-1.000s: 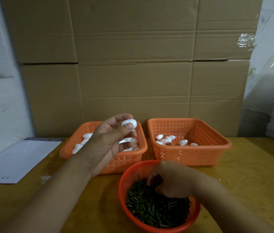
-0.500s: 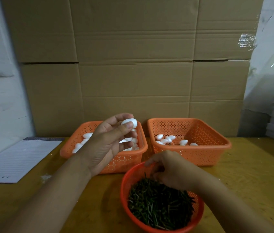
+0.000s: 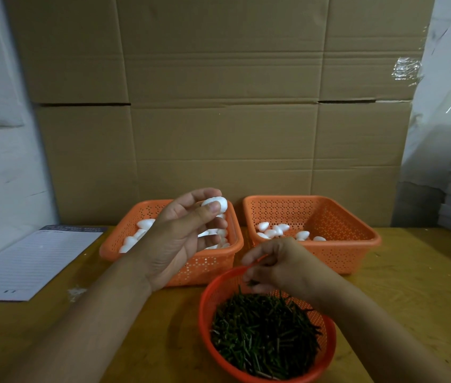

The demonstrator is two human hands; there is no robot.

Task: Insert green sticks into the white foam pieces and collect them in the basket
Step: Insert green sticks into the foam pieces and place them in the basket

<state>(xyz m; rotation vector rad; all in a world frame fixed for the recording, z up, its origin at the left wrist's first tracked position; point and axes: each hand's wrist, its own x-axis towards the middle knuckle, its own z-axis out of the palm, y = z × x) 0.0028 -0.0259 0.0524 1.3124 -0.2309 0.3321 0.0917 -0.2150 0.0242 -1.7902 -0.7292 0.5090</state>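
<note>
White foam piece (image 3: 215, 203) pinched in left hand (image 3: 176, 239), end exposed for insertion; right hand (image 3: 277, 268) above stick bowl (image 3: 207, 305), fingers curled, stick unclear.

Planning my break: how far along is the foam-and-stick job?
Done: a few foam pieces lie in the right basket. In hand: the left hand pinches one foam piece; the right hand picks among green sticks. Left: the left basket holds many pieces.

Two baskets (image 3: 368, 241) side by side behind stick bowl (image 3: 207, 322), notepad (image 3: 25, 266) left.
</note>
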